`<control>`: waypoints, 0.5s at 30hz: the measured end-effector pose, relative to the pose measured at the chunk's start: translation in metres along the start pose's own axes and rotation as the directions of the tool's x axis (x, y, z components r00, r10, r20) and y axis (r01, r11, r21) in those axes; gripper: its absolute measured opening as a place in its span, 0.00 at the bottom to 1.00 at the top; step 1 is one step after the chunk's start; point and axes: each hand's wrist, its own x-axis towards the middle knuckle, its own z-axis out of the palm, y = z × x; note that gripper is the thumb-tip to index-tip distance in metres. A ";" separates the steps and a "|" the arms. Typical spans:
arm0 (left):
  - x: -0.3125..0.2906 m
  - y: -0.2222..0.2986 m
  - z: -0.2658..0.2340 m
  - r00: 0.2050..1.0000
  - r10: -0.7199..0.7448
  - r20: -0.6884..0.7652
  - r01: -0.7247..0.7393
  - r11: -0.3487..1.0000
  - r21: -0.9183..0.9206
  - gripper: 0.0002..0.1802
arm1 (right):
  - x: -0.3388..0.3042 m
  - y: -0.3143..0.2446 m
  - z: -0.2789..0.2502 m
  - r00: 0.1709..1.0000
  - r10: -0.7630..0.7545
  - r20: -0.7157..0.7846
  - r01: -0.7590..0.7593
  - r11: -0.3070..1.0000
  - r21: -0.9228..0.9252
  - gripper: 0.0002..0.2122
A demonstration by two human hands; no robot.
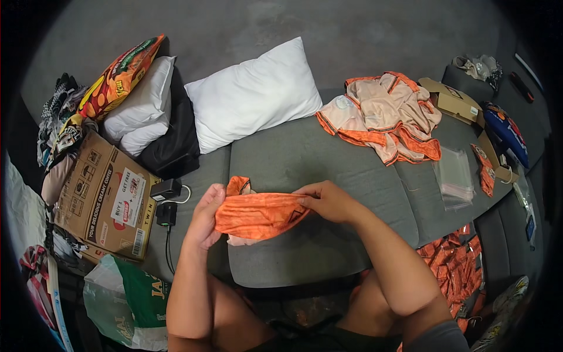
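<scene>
A folded orange patterned garment (pixel 261 216) is stretched between my two hands above the grey sofa cushion (pixel 316 264). Its left end is gripped by my left hand (pixel 206 218), fingers partly hidden behind the cloth. My right hand (pixel 326 200) pinches the upper right corner, thumb in front. A small flap of orange cloth stands up behind the fold, and some pale lining shows under its lower edge. Farther off to the right, a spread orange and beige garment (pixel 387 111) lies rumpled on the sofa.
White pillows (pixel 252 94) lean at the back. On the left are a cardboard box (pixel 105 199), black adapters with a cable (pixel 166 212) and a green-white bag (pixel 132 299). Clear plastic sleeves (pixel 454 179), a small open carton (pixel 450 101) and several packed orange garments (pixel 451 264) lie on the right.
</scene>
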 end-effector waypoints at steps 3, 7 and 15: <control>-0.001 0.003 -0.006 0.999 0.045 0.026 -0.042 0.994 -0.103 0.07 | -0.001 -0.010 0.001 0.991 0.125 -0.037 -0.118 0.981 0.155 0.11; 0.003 -0.003 -0.010 0.998 0.064 0.010 -0.062 0.986 -0.154 0.07 | -0.003 -0.016 0.000 0.974 0.182 -0.132 -0.149 0.962 0.229 0.10; 0.005 -0.011 -0.003 0.989 0.143 -0.034 -0.143 0.990 0.005 0.06 | -0.002 -0.014 0.016 0.796 -0.524 -0.302 0.191 0.691 -0.697 0.09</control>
